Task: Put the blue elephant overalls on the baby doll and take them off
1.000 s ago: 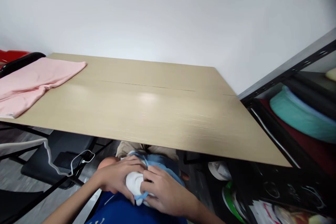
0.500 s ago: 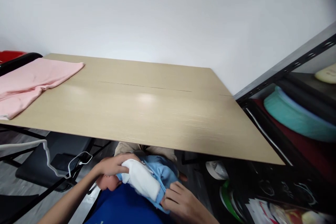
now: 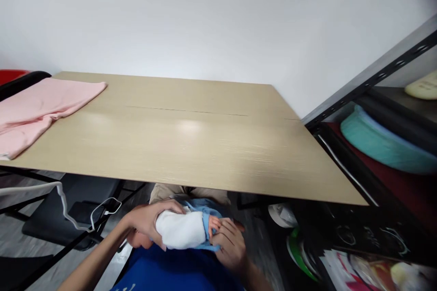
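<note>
On my lap lies a doll in white and blue clothing, its head to the left, partly covered by my wrist. My left hand is closed round the upper end of the white sleeve, thumb below and fingers above. A blue cuff ends that sleeve, and the doll's small hand sticks out of it. My right hand has its fingers curled at the doll's hand and cuff. The doll's legs are mostly hidden.
A wooden table spans the space ahead, its front edge just beyond my lap. Pink cloth lies at its left end. A dark chair with a white cable stands below left. Shelves with a teal item rise on the right.
The doll's white-sleeved arm has turned to lie more level, and its hand now shows past the cuff. My left thumb has moved below the sleeve; my right hand has shifted slightly up.
</note>
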The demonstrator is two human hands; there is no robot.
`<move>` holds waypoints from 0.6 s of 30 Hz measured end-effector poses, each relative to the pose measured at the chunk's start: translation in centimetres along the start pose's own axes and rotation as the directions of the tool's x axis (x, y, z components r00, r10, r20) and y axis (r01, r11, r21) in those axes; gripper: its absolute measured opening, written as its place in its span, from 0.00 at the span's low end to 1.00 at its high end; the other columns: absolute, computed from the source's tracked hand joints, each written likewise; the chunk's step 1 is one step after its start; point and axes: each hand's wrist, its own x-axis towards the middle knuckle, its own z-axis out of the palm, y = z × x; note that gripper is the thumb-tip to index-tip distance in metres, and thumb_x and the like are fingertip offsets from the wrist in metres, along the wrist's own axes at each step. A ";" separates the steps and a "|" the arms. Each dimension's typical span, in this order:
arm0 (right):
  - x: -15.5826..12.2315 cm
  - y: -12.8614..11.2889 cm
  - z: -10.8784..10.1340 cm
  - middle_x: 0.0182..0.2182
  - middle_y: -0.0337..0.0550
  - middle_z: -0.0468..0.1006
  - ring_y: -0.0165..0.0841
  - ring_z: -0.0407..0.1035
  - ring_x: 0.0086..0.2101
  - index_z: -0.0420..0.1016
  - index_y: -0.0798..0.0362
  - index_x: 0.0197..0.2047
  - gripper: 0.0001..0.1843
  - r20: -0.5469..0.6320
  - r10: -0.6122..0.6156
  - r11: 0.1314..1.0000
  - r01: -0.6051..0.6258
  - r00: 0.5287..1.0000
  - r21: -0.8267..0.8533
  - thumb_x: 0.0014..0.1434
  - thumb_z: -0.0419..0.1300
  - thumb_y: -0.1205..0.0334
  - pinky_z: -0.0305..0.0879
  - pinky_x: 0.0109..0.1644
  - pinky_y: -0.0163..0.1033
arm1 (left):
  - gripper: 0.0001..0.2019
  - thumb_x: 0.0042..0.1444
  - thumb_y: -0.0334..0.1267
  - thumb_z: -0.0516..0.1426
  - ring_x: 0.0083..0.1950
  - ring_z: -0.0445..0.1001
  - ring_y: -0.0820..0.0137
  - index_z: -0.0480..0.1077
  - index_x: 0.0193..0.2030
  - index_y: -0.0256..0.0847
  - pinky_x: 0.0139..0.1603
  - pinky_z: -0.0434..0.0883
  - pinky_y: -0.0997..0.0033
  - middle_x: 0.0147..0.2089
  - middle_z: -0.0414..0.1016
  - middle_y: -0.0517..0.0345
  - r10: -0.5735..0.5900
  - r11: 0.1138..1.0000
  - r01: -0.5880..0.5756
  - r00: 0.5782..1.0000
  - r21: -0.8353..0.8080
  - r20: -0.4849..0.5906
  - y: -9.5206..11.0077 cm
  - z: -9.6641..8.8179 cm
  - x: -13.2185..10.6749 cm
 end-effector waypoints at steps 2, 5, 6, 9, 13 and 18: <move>0.5 -0.1 0.4 0.25 0.35 0.74 0.40 0.72 0.25 0.70 0.40 0.41 0.17 0.023 0.009 1.000 -0.009 1.000 0.010 0.68 0.58 0.77 0.77 0.29 0.48 | 0.55 0.39 0.64 0.88 0.71 0.81 0.41 0.79 0.72 0.46 0.78 0.77 0.38 0.70 0.82 0.41 0.026 0.995 -0.025 1.000 0.099 -0.007 0.4 0.6 0.5; 0.9 0.3 0.2 0.29 0.35 0.79 0.41 0.77 0.29 0.72 0.39 0.47 0.17 0.033 0.031 0.999 -0.032 0.999 0.031 0.68 0.60 0.76 0.82 0.33 0.48 | 0.38 0.50 0.62 0.84 0.64 0.83 0.46 0.82 0.61 0.45 0.71 0.81 0.44 0.62 0.85 0.44 0.012 0.998 -0.008 0.998 0.065 -0.062 1.7 0.9 0.8; 0.9 0.6 0.1 0.33 0.38 0.83 0.42 0.81 0.32 0.74 0.39 0.51 0.17 0.028 0.049 0.998 -0.050 0.998 0.035 0.69 0.61 0.75 0.85 0.36 0.49 | 0.32 0.56 0.61 0.82 0.62 0.84 0.48 0.83 0.58 0.44 0.68 0.82 0.47 0.61 0.85 0.44 -0.005 1.000 0.007 0.997 0.026 -0.073 2.1 0.8 0.7; 0.6 2.1 -0.4 0.53 0.50 0.89 0.47 0.88 0.52 0.77 0.41 0.64 0.22 0.024 0.173 0.984 -0.173 0.985 0.042 0.72 0.64 0.70 0.91 0.55 0.56 | 0.24 0.62 0.60 0.79 0.62 0.85 0.48 0.84 0.49 0.42 0.66 0.82 0.49 0.61 0.85 0.42 -0.031 0.998 0.027 0.997 -0.060 -0.067 2.4 0.2 0.0; 1.1 4.5 -0.5 0.64 0.54 0.88 0.48 0.85 0.65 0.79 0.44 0.71 0.19 0.252 0.392 0.894 -0.430 0.885 0.121 0.81 0.61 0.60 0.84 0.72 0.59 | 0.34 0.47 0.61 0.86 0.70 0.82 0.40 0.89 0.54 0.43 0.75 0.78 0.42 0.69 0.83 0.39 0.023 0.995 -0.021 1.000 -0.101 0.016 1.4 -0.8 -0.6; 5.3 6.5 1.1 0.64 0.52 0.90 0.47 0.83 0.66 0.87 0.45 0.65 0.23 0.660 0.428 0.736 -0.662 0.617 0.141 0.88 0.52 0.47 0.76 0.78 0.58 | 0.50 0.61 0.79 0.73 0.81 0.75 0.37 0.80 0.79 0.49 0.87 0.66 0.38 0.80 0.78 0.38 -0.104 0.982 0.116 0.990 -0.146 0.093 2.2 -2.0 -0.1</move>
